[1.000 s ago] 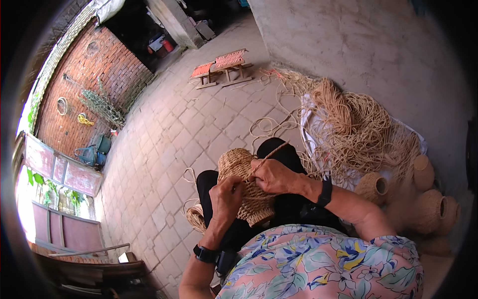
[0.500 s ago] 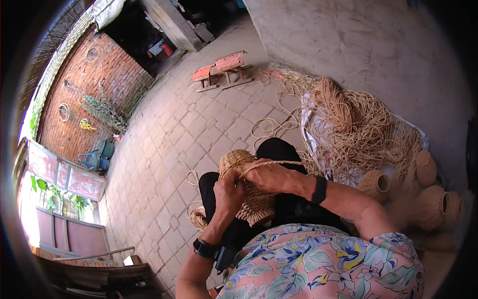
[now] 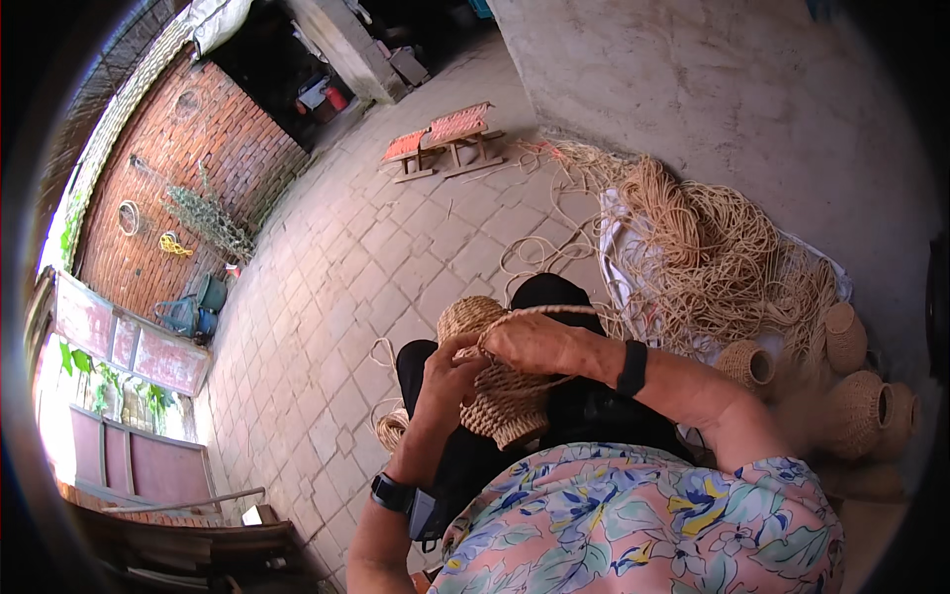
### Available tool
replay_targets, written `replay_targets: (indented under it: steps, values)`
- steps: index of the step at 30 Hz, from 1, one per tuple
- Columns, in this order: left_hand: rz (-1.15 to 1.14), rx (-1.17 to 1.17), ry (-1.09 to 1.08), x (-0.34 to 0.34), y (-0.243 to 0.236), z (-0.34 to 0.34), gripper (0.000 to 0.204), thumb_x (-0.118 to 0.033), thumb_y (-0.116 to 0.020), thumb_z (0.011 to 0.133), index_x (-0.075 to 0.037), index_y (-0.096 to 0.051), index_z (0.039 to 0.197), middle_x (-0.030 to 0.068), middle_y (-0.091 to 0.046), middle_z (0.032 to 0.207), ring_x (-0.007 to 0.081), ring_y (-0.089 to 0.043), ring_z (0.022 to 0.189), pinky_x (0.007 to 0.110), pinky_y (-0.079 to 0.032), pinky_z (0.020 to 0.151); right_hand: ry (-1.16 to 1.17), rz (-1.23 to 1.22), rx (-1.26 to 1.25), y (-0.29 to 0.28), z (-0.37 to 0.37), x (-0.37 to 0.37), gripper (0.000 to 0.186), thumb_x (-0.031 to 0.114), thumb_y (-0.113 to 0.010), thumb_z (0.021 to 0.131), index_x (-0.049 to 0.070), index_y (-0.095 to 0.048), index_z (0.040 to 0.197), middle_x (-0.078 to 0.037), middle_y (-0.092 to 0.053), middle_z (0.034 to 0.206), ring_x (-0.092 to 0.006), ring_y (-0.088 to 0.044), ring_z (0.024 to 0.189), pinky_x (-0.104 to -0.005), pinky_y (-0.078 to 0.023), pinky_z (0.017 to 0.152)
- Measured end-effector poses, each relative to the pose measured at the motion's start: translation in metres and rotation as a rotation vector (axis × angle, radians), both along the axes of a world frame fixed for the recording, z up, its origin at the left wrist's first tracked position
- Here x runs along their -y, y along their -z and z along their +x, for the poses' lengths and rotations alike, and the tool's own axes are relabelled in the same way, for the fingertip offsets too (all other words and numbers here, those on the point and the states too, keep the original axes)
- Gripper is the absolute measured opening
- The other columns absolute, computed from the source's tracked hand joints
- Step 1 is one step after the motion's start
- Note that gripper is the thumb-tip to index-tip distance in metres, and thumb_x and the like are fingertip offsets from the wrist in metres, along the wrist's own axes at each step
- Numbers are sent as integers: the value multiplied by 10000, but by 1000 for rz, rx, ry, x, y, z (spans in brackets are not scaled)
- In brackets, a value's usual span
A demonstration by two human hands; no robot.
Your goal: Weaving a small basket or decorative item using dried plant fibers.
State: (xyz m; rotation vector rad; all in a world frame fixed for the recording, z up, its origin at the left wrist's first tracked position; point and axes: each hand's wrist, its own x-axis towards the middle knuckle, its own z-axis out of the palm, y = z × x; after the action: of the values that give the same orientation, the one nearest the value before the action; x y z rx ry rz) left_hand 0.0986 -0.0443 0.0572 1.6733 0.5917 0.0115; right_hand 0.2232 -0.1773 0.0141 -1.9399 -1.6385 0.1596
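Note:
A tan woven rope basket [image 3: 510, 408] with a narrow waist and a rounded far end lies across my lap, between my knees. My left hand [image 3: 448, 376] grips its left side, fingers bent against the weave near the waist. From above, my right hand [image 3: 529, 344] reaches over the basket, closed on a rope strand [image 3: 554, 310] that loops out over its knuckles and off to the right. Both sets of fingertips meet close together at the waist, where the exact spot they work is partly hidden.
A large tangle of tan rope [image 3: 732, 247] lies on a white sheet [image 3: 616, 213] at the right, against the wall. Several finished-looking woven baskets [image 3: 853, 416] stand near my right elbow. A small rope coil [image 3: 392, 430] rests by my left knee. Two low red-topped stools [image 3: 460, 124] stand farther off.
The rope strand, earlier drawn fairly straight to the right, now bows in a loop over my right hand. My right hand has lowered slightly, and my left fingers have loosened and spread a little.

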Motion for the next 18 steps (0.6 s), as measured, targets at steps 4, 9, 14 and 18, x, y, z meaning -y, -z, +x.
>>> replay_targets:
  steps: [4,9,14,18]
  values:
    - [-220,11,31,-9,2,-6,441,-54,-623,840,-21,-503,1264,53,-645,826,47,-468,500,201,-309,404,15,-26,174,-5,-6,-9,123,68,-571,774,12,-676,806,-184,-678,793,-355,-676,781,-415,-543,685]
    - [152,72,52,-6,-20,-14,447,-83,-629,850,-42,-493,1274,58,-639,812,55,-468,497,205,-322,402,144,129,37,5,-11,1,101,95,-602,748,12,-653,721,-172,-661,721,-351,-670,713,-410,-544,643]
    - [286,221,-294,-39,-16,-27,428,-137,-649,854,-57,-506,1250,60,-639,848,53,-466,512,214,-371,407,205,364,-960,21,-1,28,88,108,-558,779,21,-562,781,-139,-639,688,-225,-620,577,-332,-479,526]
    - [283,294,-335,-28,-16,-23,438,-154,-668,831,-30,-512,1221,81,-636,872,50,-437,484,198,-341,412,-29,398,-1749,16,-9,27,187,109,-537,817,57,-491,991,-49,-574,799,-107,-513,585,-244,-393,498]
